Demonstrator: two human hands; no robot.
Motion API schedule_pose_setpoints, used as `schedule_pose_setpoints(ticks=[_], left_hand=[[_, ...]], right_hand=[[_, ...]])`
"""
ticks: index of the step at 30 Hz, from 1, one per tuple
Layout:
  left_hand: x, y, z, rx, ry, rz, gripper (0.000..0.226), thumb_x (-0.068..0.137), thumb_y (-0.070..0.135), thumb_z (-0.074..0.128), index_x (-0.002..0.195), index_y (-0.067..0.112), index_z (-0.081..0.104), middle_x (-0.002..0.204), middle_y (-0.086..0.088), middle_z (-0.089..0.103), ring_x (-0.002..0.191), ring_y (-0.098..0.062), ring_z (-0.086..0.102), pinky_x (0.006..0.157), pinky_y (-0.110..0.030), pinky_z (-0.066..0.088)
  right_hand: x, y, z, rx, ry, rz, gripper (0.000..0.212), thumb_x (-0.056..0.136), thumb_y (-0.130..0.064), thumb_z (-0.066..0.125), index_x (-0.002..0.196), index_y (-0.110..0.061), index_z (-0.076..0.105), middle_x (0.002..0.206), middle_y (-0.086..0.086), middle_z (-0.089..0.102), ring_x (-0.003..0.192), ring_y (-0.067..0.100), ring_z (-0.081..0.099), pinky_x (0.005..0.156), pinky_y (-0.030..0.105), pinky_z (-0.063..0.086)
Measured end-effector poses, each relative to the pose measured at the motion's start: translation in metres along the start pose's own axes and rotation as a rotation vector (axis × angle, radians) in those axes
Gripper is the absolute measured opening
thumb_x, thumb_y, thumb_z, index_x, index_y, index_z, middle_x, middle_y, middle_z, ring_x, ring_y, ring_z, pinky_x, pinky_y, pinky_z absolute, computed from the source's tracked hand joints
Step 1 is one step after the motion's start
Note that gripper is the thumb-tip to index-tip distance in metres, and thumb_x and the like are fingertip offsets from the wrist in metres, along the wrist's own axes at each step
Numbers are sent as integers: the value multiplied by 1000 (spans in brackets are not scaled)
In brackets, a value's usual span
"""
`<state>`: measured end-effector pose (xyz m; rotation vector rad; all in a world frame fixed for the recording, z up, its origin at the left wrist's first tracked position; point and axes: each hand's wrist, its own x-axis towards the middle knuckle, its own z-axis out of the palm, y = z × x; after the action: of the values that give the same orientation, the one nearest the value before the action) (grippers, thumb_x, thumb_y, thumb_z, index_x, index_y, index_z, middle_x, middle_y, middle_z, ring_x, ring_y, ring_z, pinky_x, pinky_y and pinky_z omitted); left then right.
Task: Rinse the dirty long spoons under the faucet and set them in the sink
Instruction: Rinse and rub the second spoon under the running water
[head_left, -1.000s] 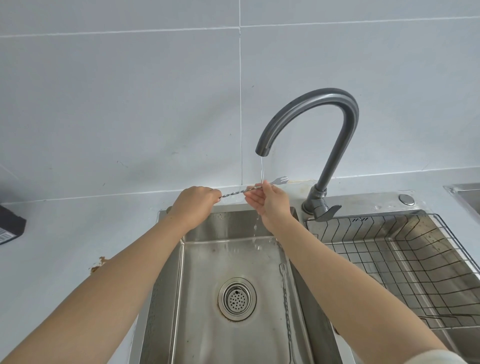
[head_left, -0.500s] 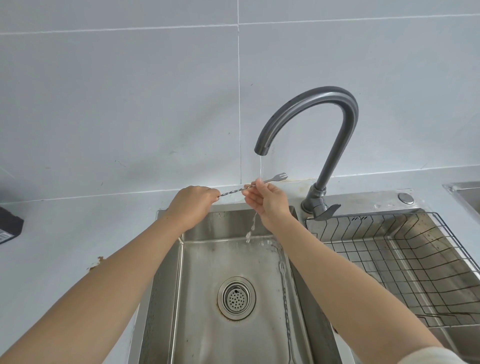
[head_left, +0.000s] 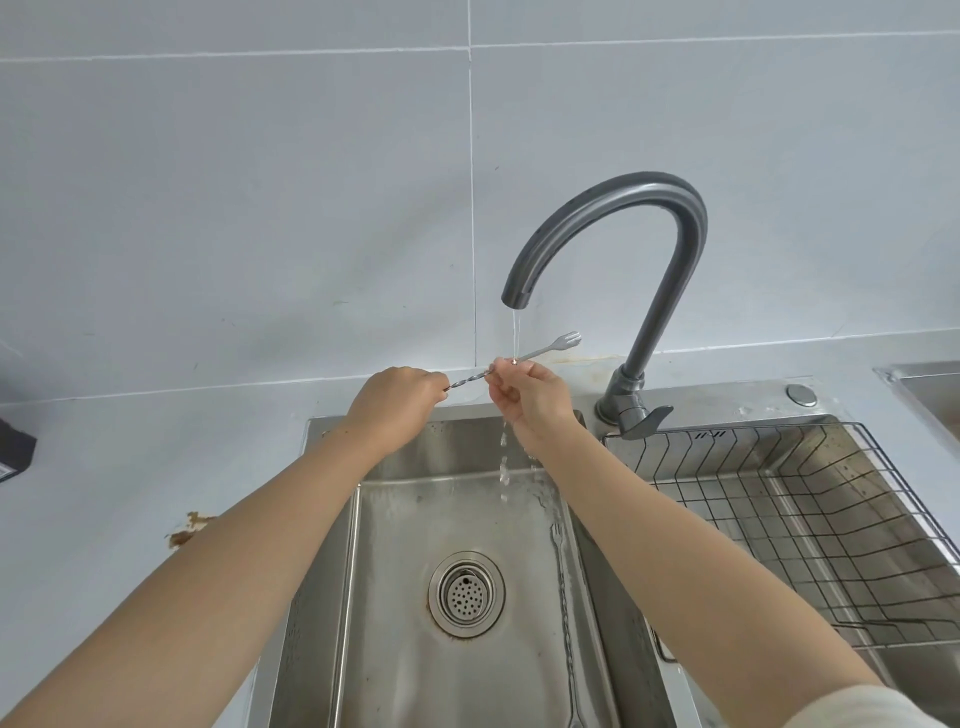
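A long twisted metal spoon (head_left: 545, 351) with a small forked end is held level under the grey faucet (head_left: 613, 208). A thin stream of water falls on its shaft. My left hand (head_left: 395, 397) grips one end of it in a curled fist. My right hand (head_left: 524, 395) pinches the shaft near the stream, fingertips on the metal. Water drips off my right hand into the left sink basin (head_left: 395, 649). A second long twisted spoon (head_left: 563, 597) lies along the basin floor by its right wall.
The round drain strainer (head_left: 466, 592) sits mid-basin. The right basin holds a black wire rack (head_left: 810, 519). The faucet lever (head_left: 644, 418) points forward. A brown stain (head_left: 189, 527) marks the grey counter at left, and a dark box (head_left: 13, 449) lies at the far left edge.
My right hand has slid a little along the shaft and the forked end has risen slightly; the water still runs. My left hand keeps its grip.
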<state>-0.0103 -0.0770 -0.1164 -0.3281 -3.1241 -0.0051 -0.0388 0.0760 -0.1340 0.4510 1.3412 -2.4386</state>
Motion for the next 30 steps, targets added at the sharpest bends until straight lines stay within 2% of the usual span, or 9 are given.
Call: schedule_pose_setpoints(ticks=[3, 5, 8, 11, 15, 18, 22, 25, 30], left_hand=[[-1, -2, 1, -15, 11, -16, 26, 98, 18, 39, 95, 3, 60, 82, -16, 62, 73, -31, 50, 61, -30, 30], [-4, -5, 1, -27, 22, -18, 26, 98, 18, 40, 95, 3, 61, 87, -17, 67, 82, -35, 58, 62, -31, 32], [-9, -10, 0, -23, 24, -32, 25, 97, 18, 42, 95, 3, 62, 90, -18, 68, 85, -36, 60, 63, -33, 35], [-16, -18, 1, -15, 0, -75, 26, 97, 19, 42, 96, 3, 63, 91, -16, 69, 82, -33, 59, 63, -32, 36], [-23, -24, 3, -25, 10, -95, 24, 96, 19, 43, 98, 5, 62, 95, -14, 69, 89, -34, 61, 64, -29, 33], [-25, -25, 2, -49, 40, -105, 22, 95, 17, 45, 97, 3, 62, 94, -15, 69, 88, -35, 61, 64, -29, 32], [-24, -21, 1, -62, 62, -104, 21, 95, 14, 46, 93, 0, 62, 89, -18, 69, 76, -33, 56, 62, -30, 30], [-22, -16, 1, -61, 73, -116, 22, 94, 15, 46, 91, 0, 61, 87, -19, 68, 69, -28, 45, 61, -29, 29], [-19, -12, 0, -76, 76, -99, 21, 95, 17, 47, 93, 1, 61, 87, -18, 68, 69, -27, 42, 61, -29, 30]], right_hand=[[1, 1, 2, 5, 18, 39, 28, 95, -16, 49, 70, -8, 56, 52, -1, 67, 51, 10, 66, 52, 19, 55], [1, 1, 2, -9, 18, 49, 30, 97, -18, 45, 72, -7, 56, 53, 2, 68, 50, 11, 67, 52, 20, 56], [-2, -1, 4, -26, 29, 52, 20, 93, -9, 52, 73, -6, 54, 69, 9, 64, 49, 10, 66, 53, 18, 57], [-4, -4, 3, -27, 68, 33, 22, 86, 2, 60, 67, -6, 51, 75, 9, 61, 50, 10, 65, 54, 17, 57], [-7, -4, 8, 3, 76, 47, 20, 90, 4, 51, 72, -3, 51, 74, 12, 58, 66, 20, 60, 73, 28, 56], [-8, -1, 13, -12, 89, 35, 21, 95, -2, 45, 75, -4, 51, 75, 11, 59, 69, 20, 60, 84, 32, 49], [-7, 3, 16, -82, 102, -2, 27, 99, -11, 39, 75, -8, 50, 72, 9, 59, 67, 19, 61, 70, 29, 53], [-6, 4, 16, -129, 77, -29, 22, 96, -7, 45, 74, -9, 47, 73, 9, 60, 67, 18, 62, 66, 25, 55], [-9, -2, 11, -155, 64, -61, 26, 82, 11, 59, 72, -9, 45, 75, 9, 56, 70, 16, 59, 73, 24, 53]])
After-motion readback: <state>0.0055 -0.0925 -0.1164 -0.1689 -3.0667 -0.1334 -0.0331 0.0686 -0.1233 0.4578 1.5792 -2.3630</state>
